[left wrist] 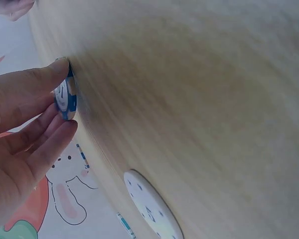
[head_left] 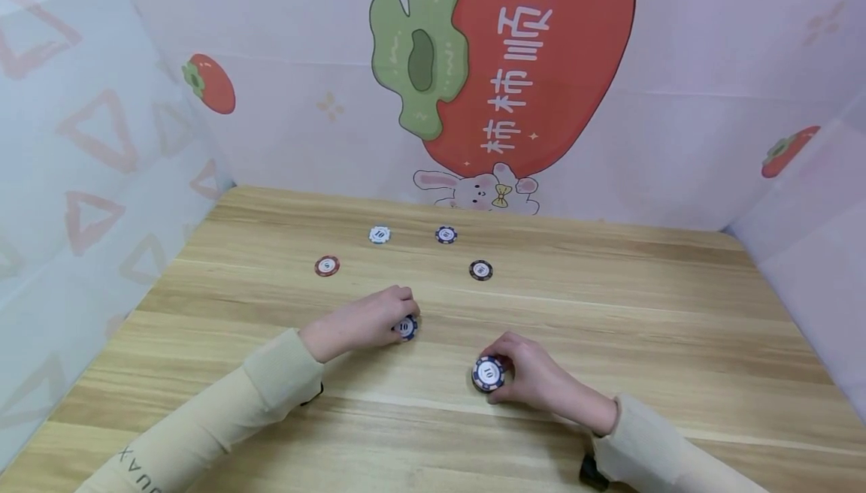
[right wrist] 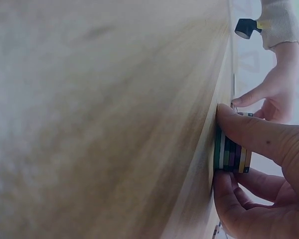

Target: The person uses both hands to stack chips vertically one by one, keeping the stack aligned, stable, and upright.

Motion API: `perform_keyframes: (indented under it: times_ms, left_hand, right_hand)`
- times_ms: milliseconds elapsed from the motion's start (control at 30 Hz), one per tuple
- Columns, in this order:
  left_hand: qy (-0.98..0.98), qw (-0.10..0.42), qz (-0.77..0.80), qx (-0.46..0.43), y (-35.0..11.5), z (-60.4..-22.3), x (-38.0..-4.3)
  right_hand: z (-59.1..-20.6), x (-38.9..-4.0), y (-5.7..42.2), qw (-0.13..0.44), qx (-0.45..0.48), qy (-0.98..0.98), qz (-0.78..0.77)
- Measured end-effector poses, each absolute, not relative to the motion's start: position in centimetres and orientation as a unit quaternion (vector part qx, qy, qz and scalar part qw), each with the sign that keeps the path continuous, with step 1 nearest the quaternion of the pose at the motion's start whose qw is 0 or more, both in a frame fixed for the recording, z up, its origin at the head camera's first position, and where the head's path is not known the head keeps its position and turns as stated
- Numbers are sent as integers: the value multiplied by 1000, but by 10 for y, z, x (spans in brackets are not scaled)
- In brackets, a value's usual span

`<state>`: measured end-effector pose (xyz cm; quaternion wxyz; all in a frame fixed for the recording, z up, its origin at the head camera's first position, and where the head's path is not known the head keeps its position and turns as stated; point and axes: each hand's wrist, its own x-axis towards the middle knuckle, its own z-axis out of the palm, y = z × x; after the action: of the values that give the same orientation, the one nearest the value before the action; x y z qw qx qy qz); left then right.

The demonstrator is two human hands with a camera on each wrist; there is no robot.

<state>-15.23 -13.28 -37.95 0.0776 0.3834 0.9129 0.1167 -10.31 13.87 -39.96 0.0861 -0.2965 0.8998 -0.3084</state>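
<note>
My left hand pinches a blue poker chip marked 10 between thumb and fingers. In the left wrist view that chip is close over the wooden table. To the right and nearer, my right hand grips a stack of poker chips with a blue 10 chip on top. The right wrist view shows the stack from the side, thumb and fingers on opposite edges, with several chips of different colours in it.
Toward the back of the wooden table single chips lie spread out: red, white, blue and black. A pale chip lies near the left wrist camera. Printed cloth walls surround the table's back and sides.
</note>
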Motion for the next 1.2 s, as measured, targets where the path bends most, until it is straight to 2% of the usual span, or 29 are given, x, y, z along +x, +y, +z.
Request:
perform_keyframes:
  times_ms: [533, 767, 1200]
  left_hand:
    - [915, 61, 115, 381, -129, -375, -153]
    - [910, 66, 122, 390, -128, -370, -152]
    - [896, 42, 119, 425, -126, -362, -144]
  right_hand:
    - [-402, -104, 137, 92, -289, 904, -301]
    - [-402, -104, 138, 94, -287, 904, -303]
    - [-400, -103, 138, 93, -291, 903, -301]
